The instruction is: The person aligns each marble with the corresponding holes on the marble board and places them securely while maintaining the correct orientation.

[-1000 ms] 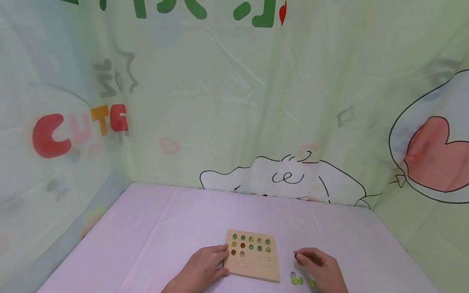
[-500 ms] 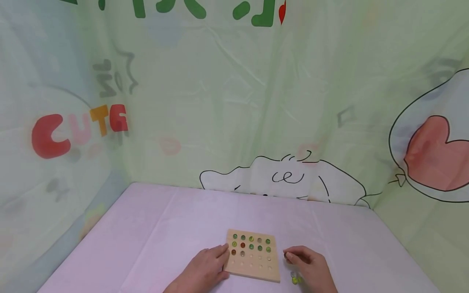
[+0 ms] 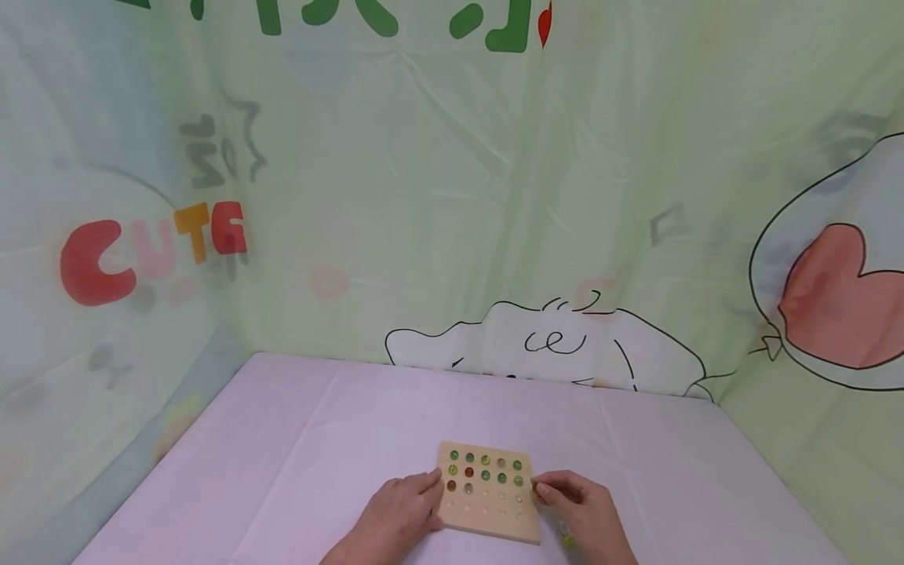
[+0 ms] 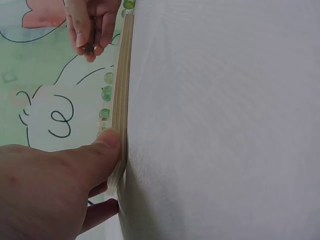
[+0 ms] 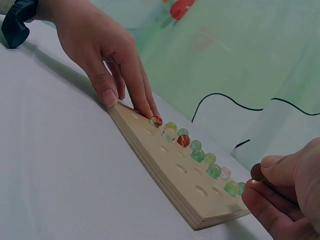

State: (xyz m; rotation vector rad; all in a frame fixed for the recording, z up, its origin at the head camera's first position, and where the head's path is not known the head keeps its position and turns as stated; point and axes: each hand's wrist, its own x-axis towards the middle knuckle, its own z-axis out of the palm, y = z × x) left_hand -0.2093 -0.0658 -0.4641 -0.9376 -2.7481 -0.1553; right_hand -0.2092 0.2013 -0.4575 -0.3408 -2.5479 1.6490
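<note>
**As L hand (image 3: 395,514) clamps wooden board (image 3: 494,526), R hand (image 3: 585,508) brings dark marble (image 5: 257,172) to its right edge**

Vs. 1 sec ago, R hand has shifted left, from well apart to just beside the board's right edge. Its grip is together on the dark marble, thumb vs. fingertips; left wrist view shows it held above the board's top. Loose marbles are now mostly out of sight by R hand, bar one yellow-green marble (image 3: 569,541). L hand's unchanged: grip clamped on the board's left edge, dark band (image 5: 16,25) on that wrist. Board's hardly moved; same 12 seated marbles (image 5: 198,155), two full far rows + 2 at left in the third.

Desk (image 3: 339,424): pale lilac, faint crease at left. Printed sheets hang left, far & right. Left: "CUTE" letters (image 3: 95,290), red, pink & orange. Far: green characters (image 3: 519,27) up top, line-drawn animal (image 3: 508,337) low by desk's far edge. Right: balloon (image 3: 829,314) w/ red heart.
</note>
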